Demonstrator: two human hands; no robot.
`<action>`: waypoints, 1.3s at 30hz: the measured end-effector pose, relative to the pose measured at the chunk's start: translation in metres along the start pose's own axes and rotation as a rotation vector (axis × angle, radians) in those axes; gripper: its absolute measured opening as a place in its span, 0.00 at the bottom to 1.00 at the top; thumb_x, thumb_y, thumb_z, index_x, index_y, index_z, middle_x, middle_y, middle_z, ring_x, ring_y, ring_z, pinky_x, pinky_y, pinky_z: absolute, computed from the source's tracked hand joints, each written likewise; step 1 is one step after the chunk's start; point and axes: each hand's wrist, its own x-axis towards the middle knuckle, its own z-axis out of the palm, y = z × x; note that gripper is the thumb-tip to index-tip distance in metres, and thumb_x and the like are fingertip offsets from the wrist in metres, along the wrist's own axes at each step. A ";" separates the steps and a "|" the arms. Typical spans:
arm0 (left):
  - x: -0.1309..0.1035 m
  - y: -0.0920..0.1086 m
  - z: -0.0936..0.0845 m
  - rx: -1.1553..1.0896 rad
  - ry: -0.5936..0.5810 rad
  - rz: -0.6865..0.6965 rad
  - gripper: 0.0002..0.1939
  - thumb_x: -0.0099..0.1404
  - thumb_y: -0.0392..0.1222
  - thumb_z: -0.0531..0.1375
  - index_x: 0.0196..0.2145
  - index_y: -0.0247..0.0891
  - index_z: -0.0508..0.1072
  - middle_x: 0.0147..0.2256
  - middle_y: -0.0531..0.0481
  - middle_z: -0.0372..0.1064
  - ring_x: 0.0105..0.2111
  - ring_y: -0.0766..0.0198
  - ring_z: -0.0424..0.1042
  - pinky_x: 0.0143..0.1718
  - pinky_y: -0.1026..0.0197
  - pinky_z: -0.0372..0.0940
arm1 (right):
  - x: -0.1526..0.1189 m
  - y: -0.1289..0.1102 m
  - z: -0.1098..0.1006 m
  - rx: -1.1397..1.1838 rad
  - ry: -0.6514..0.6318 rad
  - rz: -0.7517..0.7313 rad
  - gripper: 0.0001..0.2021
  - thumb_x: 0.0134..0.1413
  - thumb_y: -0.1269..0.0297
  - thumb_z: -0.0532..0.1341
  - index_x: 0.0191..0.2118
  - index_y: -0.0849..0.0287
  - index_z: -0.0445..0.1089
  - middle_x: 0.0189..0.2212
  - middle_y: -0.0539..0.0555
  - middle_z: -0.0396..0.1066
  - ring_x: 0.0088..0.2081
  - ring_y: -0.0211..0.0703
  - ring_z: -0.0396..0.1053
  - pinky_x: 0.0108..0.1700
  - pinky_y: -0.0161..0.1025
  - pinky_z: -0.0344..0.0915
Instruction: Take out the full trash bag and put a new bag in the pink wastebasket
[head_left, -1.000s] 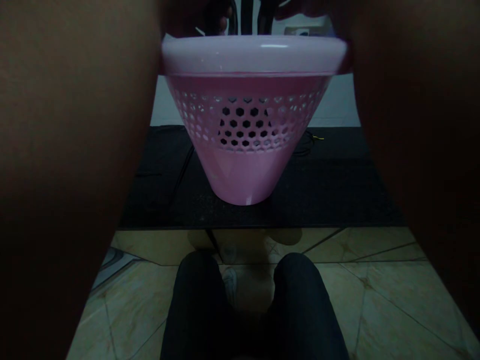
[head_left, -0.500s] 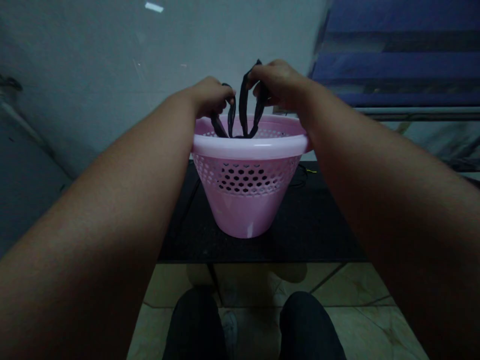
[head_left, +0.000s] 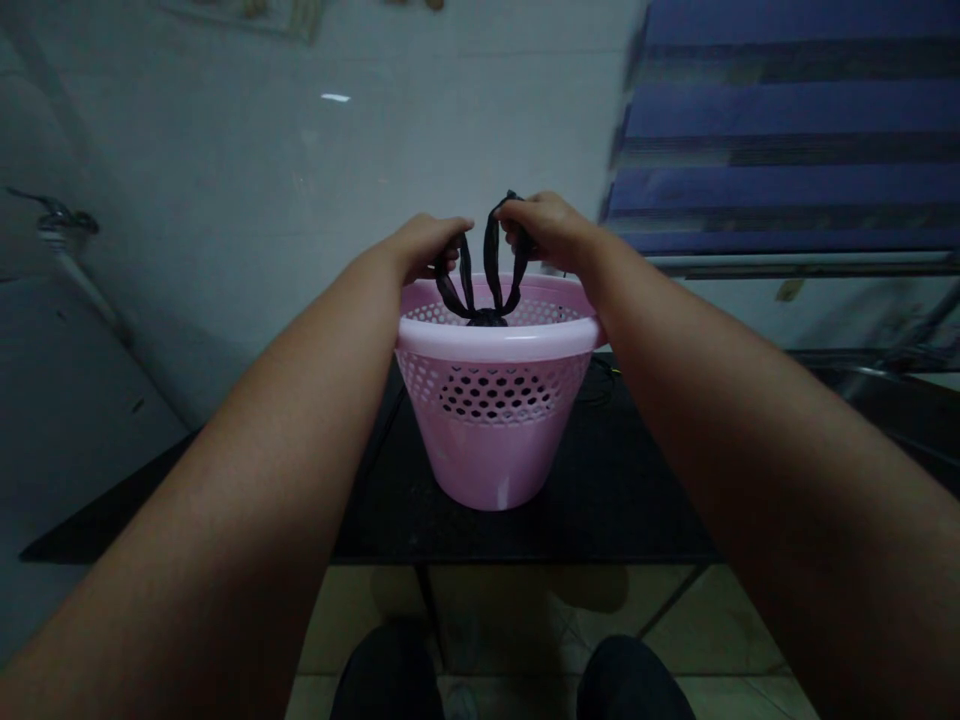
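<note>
A pink plastic basket (head_left: 491, 455) with a band of holes below its rim stands upright on a black table. From inside it rises a black plastic bag (head_left: 489, 317), whose two handle loops stand up above the rim. My left hand (head_left: 437, 245) is closed on the left loop. The right loop is pulled up in the fingers of my right hand (head_left: 544, 228). Where the loops meet, the black plastic is bunched together. The basket's front wall hides the rest of the bag.
The black table (head_left: 630, 500) runs to both sides, with a dark cable (head_left: 600, 385) behind the basket. At the far left is a wall tap (head_left: 56, 215); a blue striped blind (head_left: 787, 110) hangs at the upper right. A sink (head_left: 870, 385) shows at the right.
The view has tilted up, so basket and hands sit lower in the picture. The bunched plastic between the loops now shows more above the rim. Both hands still grip their loops.
</note>
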 end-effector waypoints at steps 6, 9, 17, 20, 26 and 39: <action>-0.006 0.004 0.003 -0.126 -0.053 0.071 0.06 0.57 0.42 0.56 0.24 0.40 0.69 0.23 0.48 0.69 0.30 0.62 0.73 0.34 0.63 0.67 | -0.001 0.001 0.000 0.023 -0.040 -0.005 0.08 0.54 0.65 0.57 0.26 0.59 0.63 0.18 0.48 0.63 0.22 0.32 0.61 0.29 0.32 0.60; -0.007 0.004 0.003 -0.092 -0.050 0.029 0.07 0.57 0.42 0.56 0.25 0.40 0.70 0.24 0.47 0.71 0.32 0.60 0.74 0.35 0.62 0.67 | -0.001 0.000 0.000 0.017 -0.049 -0.013 0.09 0.54 0.64 0.57 0.25 0.58 0.64 0.19 0.49 0.64 0.23 0.34 0.63 0.30 0.33 0.61; -0.006 0.002 0.000 -0.018 0.050 0.031 0.09 0.57 0.48 0.58 0.25 0.41 0.69 0.23 0.48 0.70 0.33 0.60 0.74 0.36 0.62 0.66 | 0.000 0.000 -0.001 0.005 -0.030 -0.004 0.13 0.56 0.59 0.57 0.23 0.57 0.62 0.18 0.50 0.62 0.24 0.37 0.63 0.32 0.37 0.61; -0.005 0.004 0.001 -0.061 0.053 0.059 0.10 0.59 0.48 0.56 0.24 0.41 0.68 0.23 0.48 0.71 0.35 0.59 0.75 0.36 0.63 0.66 | 0.002 0.001 -0.002 -0.004 -0.023 -0.004 0.14 0.57 0.57 0.58 0.24 0.57 0.62 0.19 0.50 0.62 0.24 0.37 0.63 0.32 0.36 0.61; -0.006 0.006 0.001 -0.117 -0.018 0.041 0.09 0.60 0.46 0.53 0.29 0.41 0.70 0.27 0.47 0.72 0.35 0.60 0.75 0.35 0.64 0.67 | 0.005 0.003 -0.004 0.003 -0.014 -0.019 0.11 0.55 0.57 0.58 0.26 0.56 0.63 0.19 0.50 0.62 0.25 0.37 0.64 0.31 0.35 0.61; -0.004 0.006 0.004 -0.106 0.007 0.100 0.07 0.50 0.31 0.57 0.28 0.41 0.70 0.30 0.51 0.70 0.39 0.61 0.72 0.36 0.65 0.65 | 0.006 0.001 -0.002 -0.029 0.003 -0.146 0.04 0.42 0.69 0.54 0.22 0.57 0.65 0.19 0.47 0.64 0.19 0.29 0.56 0.26 0.33 0.52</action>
